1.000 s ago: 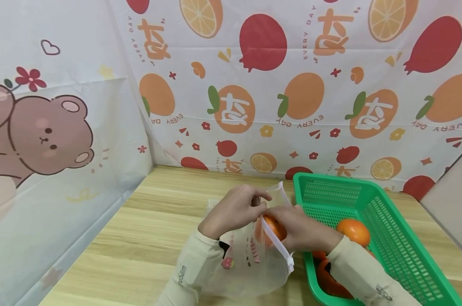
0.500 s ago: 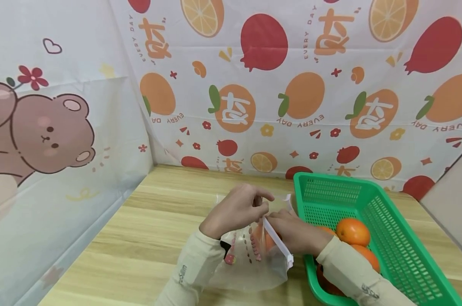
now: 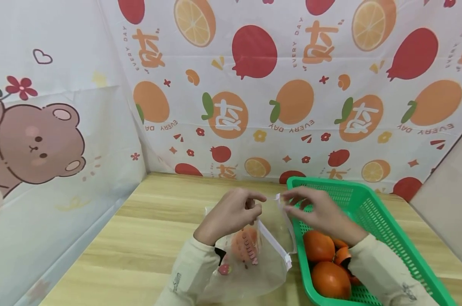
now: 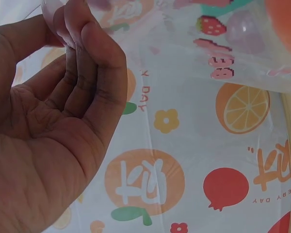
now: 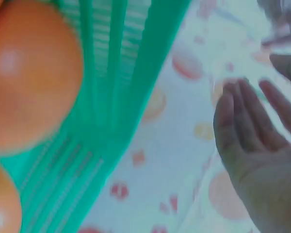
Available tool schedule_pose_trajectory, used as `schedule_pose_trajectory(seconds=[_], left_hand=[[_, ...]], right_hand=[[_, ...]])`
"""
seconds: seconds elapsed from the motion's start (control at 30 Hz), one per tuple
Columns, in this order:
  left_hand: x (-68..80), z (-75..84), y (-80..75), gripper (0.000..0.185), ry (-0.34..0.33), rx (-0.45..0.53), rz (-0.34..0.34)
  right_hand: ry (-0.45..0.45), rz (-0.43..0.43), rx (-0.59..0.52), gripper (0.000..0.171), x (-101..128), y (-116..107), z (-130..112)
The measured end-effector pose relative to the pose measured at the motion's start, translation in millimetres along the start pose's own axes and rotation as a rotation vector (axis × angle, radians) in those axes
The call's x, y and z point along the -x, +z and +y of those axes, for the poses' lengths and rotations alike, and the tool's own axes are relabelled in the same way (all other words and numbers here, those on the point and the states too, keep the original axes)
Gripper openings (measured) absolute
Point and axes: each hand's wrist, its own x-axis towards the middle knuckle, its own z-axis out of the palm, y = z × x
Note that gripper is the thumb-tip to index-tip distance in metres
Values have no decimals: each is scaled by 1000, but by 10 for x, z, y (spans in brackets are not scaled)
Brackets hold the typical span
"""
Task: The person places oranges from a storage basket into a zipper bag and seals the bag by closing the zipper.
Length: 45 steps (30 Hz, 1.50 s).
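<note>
Pinching the near lip of the clear printed zip-top plastic bag (image 3: 254, 259) with the left hand (image 3: 231, 214), fingers curled tight on the film. Out of the bag's mouth now, right hand (image 3: 323, 212), having let go of the round orange fruit (image 3: 243, 243) lying inside; fingertips loosely at the far white zip strip, grip there unclear. Beside it, green slotted plastic basket (image 3: 384, 225) with more fruit. One piece bagged; mouth unsealed.

"EVERY DAY" printed repeatedly on fruit-patterned backdrop cloth (image 3: 292, 106); lettering on plastic bag (image 3: 250, 259) illegible.
</note>
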Motion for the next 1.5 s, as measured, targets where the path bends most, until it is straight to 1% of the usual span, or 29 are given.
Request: schedule_pose_trajectory(seconds=[0.07,0.13,0.17,0.2,0.27,0.37,0.5,0.57,0.6,0.77,0.9,0.97,1.03,1.13,1.23,1.3,1.4,1.5], left_hand=[[15,-6,7,34,-10,9,9],[25,-8,9,34,-17,14,15],[28,-7,8,34,-19,15,17],[31,-6,6,35,-23,16,18],[34,-5,3,34,-27,18,19],[32,-1,-3,34,-30,17,17],[19,4,-12,34,-29,18,16],[17,3,-14,34,-30,19,15],[16,2,-17,34,-31,20,15],[4,-2,-33,34,-25,12,17],[-14,-13,-32,34,-20,8,17],[-20,-21,-26,34,-20,9,17],[-22,-24,-22,33,-18,7,16],[-17,-26,-20,34,-17,5,13],[-11,-25,-21,35,-19,5,12],[-3,-21,-24,35,-21,6,14],[10,-21,-28,36,-24,10,17],[27,-24,-27,35,-28,10,17]], right_hand=[[29,89,87,35,46,-128,77],[76,123,180,41,102,-253,177],[104,122,229,44,135,-309,236],[132,112,265,47,171,-360,301],[196,64,316,54,251,-446,439],[304,-41,363,69,384,-527,645],[441,-190,338,91,533,-560,859],[499,-257,300,97,586,-552,926],[509,-283,284,98,610,-548,952],[506,-413,198,90,678,-554,998],[551,-521,93,80,685,-590,981],[589,-551,47,75,686,-592,981],[595,-565,11,70,687,-588,983],[603,-562,-27,67,692,-584,973],[581,-518,-7,67,695,-599,944],[546,-462,5,67,687,-609,915],[482,-351,49,66,658,-628,844],[422,-239,52,63,612,-631,760]])
